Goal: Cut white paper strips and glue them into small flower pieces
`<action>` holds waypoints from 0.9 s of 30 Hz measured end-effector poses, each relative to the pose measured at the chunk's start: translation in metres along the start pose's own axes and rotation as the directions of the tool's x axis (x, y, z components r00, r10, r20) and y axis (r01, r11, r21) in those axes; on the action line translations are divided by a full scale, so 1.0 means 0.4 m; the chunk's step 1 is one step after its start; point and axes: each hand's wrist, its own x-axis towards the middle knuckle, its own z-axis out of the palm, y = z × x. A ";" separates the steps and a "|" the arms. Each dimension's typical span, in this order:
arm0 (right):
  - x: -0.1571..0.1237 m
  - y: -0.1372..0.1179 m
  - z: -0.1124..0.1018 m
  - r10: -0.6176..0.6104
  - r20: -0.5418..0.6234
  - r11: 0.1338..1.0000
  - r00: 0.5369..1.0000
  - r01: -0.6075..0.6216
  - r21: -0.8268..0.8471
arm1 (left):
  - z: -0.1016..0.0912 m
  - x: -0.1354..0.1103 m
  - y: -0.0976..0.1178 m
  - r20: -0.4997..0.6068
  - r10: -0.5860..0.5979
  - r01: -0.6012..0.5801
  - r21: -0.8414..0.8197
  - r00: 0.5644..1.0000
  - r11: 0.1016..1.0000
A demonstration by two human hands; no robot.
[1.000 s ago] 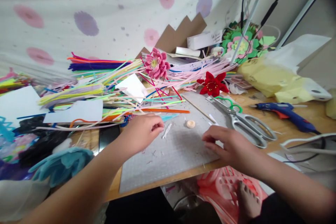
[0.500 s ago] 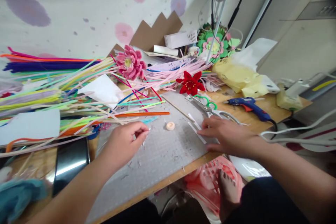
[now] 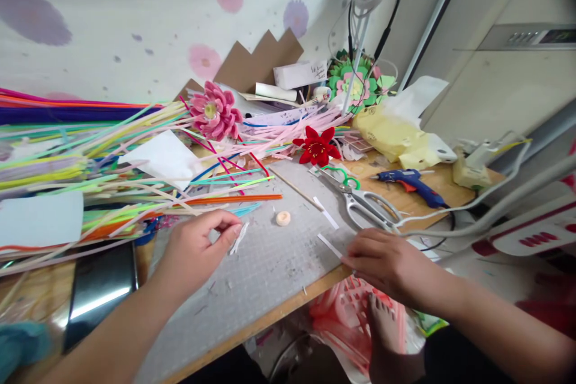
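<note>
My left hand (image 3: 193, 249) is closed in a pinch on a small white bundle of thin strips (image 3: 239, 238), held above the grey cutting mat (image 3: 265, 270). At the mat's right edge, my right hand (image 3: 389, 258) pinches the near end of a narrow white paper strip (image 3: 329, 245). A second white strip (image 3: 326, 213) lies beside a thin stick (image 3: 294, 188). Between my hands sits a small cream tape roll (image 3: 283, 218). Large grey-handled scissors (image 3: 371, 209) lie just beyond my right hand, close to green-handled scissors (image 3: 344, 177).
Bunches of coloured pipe cleaners (image 3: 112, 132) cover the left and back. Behind the mat are a pink flower (image 3: 215, 111) and a red flower (image 3: 317, 146). A blue glue gun (image 3: 411, 185) lies at the right, near a white cable (image 3: 450, 211). A pink basket (image 3: 339, 324) stands below the table edge.
My right hand has moved down toward the table's front edge, drawing one paper strip away from the other. More of the white bundle shows in my left hand. The view has shifted right.
</note>
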 end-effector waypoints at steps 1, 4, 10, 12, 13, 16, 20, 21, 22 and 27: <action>-0.002 0.000 0.002 -0.005 -0.021 0.999 1.000 0.006 0.047 | 0.004 -0.003 0.003 -0.007 0.016 -0.016 -0.011 1.000 1.000; 0.009 -0.014 0.002 0.080 -0.167 0.953 0.983 -0.027 0.301 | 0.016 -0.017 0.020 -0.003 0.084 -0.084 -0.085 0.996 0.993; 0.117 -0.118 -0.008 0.528 -0.082 0.469 0.845 -0.211 0.858 | 0.020 -0.051 0.072 0.208 0.101 0.022 -0.517 0.973 0.856; 0.159 -0.152 -0.002 0.564 0.025 0.313 0.825 -0.243 0.918 | 0.021 -0.058 0.084 0.322 0.072 0.174 -0.670 0.944 0.722; 0.178 -0.165 0.002 0.563 0.061 0.271 0.825 -0.253 0.929 | 0.022 -0.060 0.088 0.361 0.048 0.241 -0.709 0.931 0.663; 0.225 -0.183 0.021 0.553 0.116 0.190 0.825 -0.261 0.946 | 0.022 -0.060 0.089 0.435 -0.058 0.379 -0.704 0.898 0.601; 0.266 -0.179 0.036 0.537 0.149 -0.004 0.831 -0.174 0.985 | 0.013 -0.054 0.072 0.450 -0.128 0.429 -0.670 0.884 0.606; 0.274 -0.176 0.037 0.525 0.147 -0.030 0.838 -0.154 0.988 | 0.009 -0.052 0.066 0.444 -0.132 0.427 -0.673 0.886 0.604; 0.283 -0.174 0.037 0.513 0.137 -0.028 0.848 -0.143 0.989 | 0.006 -0.050 0.060 0.437 -0.140 0.427 -0.674 0.888 0.603; 0.316 -0.166 0.037 0.498 0.009 0.284 0.867 -0.172 0.943 | -0.001 -0.040 0.046 0.415 -0.173 0.419 -0.629 0.893 0.655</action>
